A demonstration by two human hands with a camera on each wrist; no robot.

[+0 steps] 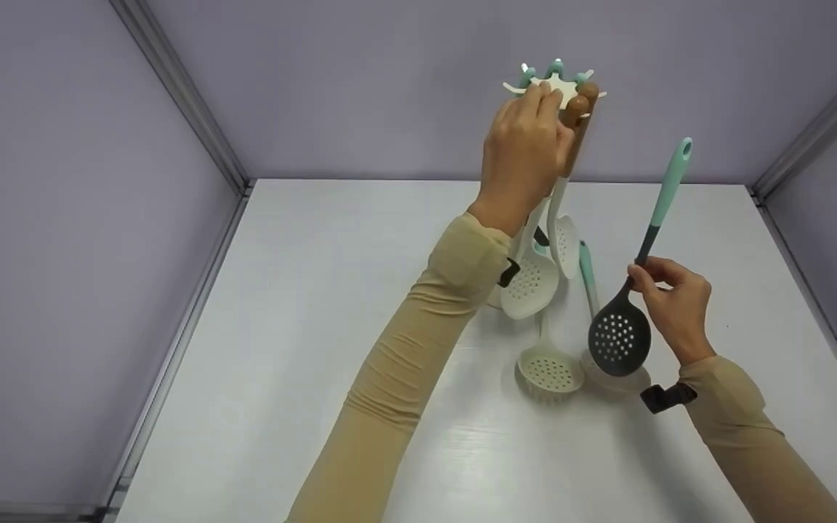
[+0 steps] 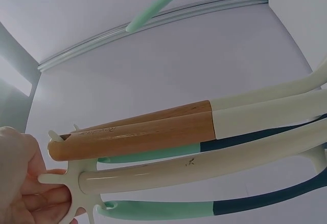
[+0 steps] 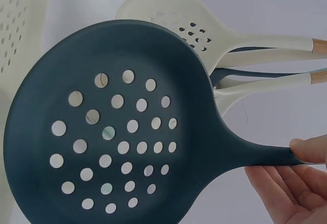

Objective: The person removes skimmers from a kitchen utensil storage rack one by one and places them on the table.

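Sleeved forearms reach in from the near edge of the white bench (image 1: 302, 305), both in tan sleeves.

Right hand (image 1: 673, 301): fingers (image 3: 286, 193) and thumb pinch the neck of a dark slotted skimmer (image 1: 620, 335), just above its perforated bowl. Skimmer is held off the bench, bowl down, mint-green handle slanting up and away to the right of the utensil rack (image 1: 560, 86). In the right wrist view the dark bowl fills most of the frame, holes plainly visible, thumb tip pressed on the neck.

Left hand (image 1: 524, 156): raised to the top of the utensil rack, fingers (image 2: 36, 193) curled round the cream, spoked hanger disc at its crown. Grip is clenched on the rack top, not released.

Hanging from the rack: a cream slotted spoon (image 1: 531, 280) below the left wrist, a second cream utensil (image 1: 564, 243) just right of it, both with wooden grips (image 2: 138, 132) at the top. The left wrist view also shows two mint-and-dark handles (image 2: 168, 209) hung alongside the cream ones, close together.

On the bench, in front of the rack: a cream perforated ladle (image 1: 549, 372), bowl toward the near edge. Just right of it, under the held skimmer, another pale utensil with a mint handle (image 1: 587, 272); its bowl is mostly hidden by the skimmer.

Lilac walls stand behind the rack and on both sides.
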